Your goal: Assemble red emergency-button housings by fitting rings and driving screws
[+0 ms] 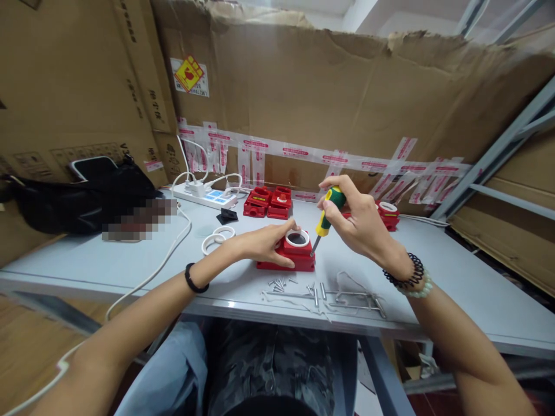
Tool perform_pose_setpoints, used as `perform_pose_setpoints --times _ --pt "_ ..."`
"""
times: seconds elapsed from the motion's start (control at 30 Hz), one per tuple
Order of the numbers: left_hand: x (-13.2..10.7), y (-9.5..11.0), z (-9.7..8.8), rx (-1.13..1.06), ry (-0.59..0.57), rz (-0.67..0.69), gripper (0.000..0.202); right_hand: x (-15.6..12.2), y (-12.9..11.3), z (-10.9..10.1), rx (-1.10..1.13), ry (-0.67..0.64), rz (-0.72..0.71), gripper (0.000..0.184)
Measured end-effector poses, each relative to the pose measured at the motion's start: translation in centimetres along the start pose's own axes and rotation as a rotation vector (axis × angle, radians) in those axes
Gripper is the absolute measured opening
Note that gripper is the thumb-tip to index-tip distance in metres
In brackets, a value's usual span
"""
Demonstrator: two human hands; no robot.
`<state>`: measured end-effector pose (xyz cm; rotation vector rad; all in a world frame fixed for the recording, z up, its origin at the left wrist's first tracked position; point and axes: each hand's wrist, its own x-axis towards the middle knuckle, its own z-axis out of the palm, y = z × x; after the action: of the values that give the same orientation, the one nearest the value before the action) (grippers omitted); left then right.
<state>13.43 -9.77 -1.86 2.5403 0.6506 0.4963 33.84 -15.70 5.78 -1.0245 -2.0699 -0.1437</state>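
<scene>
A red box-like housing [295,261] with a white ring [307,244] on top lies on the table. My left hand [271,242] is closed around its left side, thumb at the front and fingers behind. In my right hand [353,214] is a screwdriver [323,224] with a green and yellow handle, tilted, its tip at the housing's right corner. Whether the tip sits in a screw is too small to tell. Loose screws [277,284] and metal rods [347,305] lie near the table's front edge.
Two white rings [212,245] and a black piece [228,216] lie left of the housing. Behind are more red housings [267,202] and a power strip [212,198] with cables. A black bag [82,199] rests at the left. Cardboard [303,86] walls the back; a metal rack [498,144] stands right.
</scene>
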Motion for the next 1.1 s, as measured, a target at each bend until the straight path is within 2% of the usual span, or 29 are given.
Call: perform_pose_setpoints --times 0.1,0.23,0.43,0.5,0.6,0.63,0.8,0.83,0.93,1.0,1.1 --pt "0.0 0.1 0.0 -0.002 -0.003 -0.001 0.062 0.1 0.0 0.2 0.027 -0.041 -0.003 0.024" --pt "0.0 0.1 0.0 0.023 0.002 -0.002 0.063 0.2 0.0 0.4 -0.146 0.055 0.005 0.025" --pt "0.0 -0.2 0.0 -0.008 -0.004 -0.01 0.064 0.0 -0.5 -0.7 0.113 -0.212 -0.019 0.039" --pt "0.0 -0.3 0.1 0.004 0.002 -0.012 0.066 0.0 -0.5 -0.7 0.062 -0.162 0.005 0.034" --pt "0.0 -0.3 0.1 0.009 0.006 -0.006 0.068 0.0 -0.4 -0.3 -0.135 0.016 0.031 0.028" --pt "0.0 -0.3 0.0 0.006 0.006 -0.001 0.068 0.0 -0.4 -0.3 -0.16 0.03 0.029 0.028" --pt "0.0 -0.2 0.0 0.001 -0.006 -0.024 0.067 -0.4 -0.6 -1.0 0.096 -0.181 0.016 0.037" --pt "-0.1 -0.2 0.0 0.003 -0.008 -0.032 0.067 -0.5 -0.7 -1.0 0.095 -0.172 0.021 0.035" --pt "-0.1 -0.1 0.0 0.009 -0.009 -0.042 0.069 -0.6 -0.8 -0.7 -0.083 0.002 0.039 0.022" --pt "-0.1 -0.1 0.0 0.01 -0.012 -0.039 0.069 -0.6 -0.7 -0.6 -0.165 0.067 0.046 0.021" --pt "-0.1 -0.1 -0.1 0.004 -0.01 -0.036 0.067 -0.5 -0.6 -0.7 0.005 -0.069 0.036 0.027"
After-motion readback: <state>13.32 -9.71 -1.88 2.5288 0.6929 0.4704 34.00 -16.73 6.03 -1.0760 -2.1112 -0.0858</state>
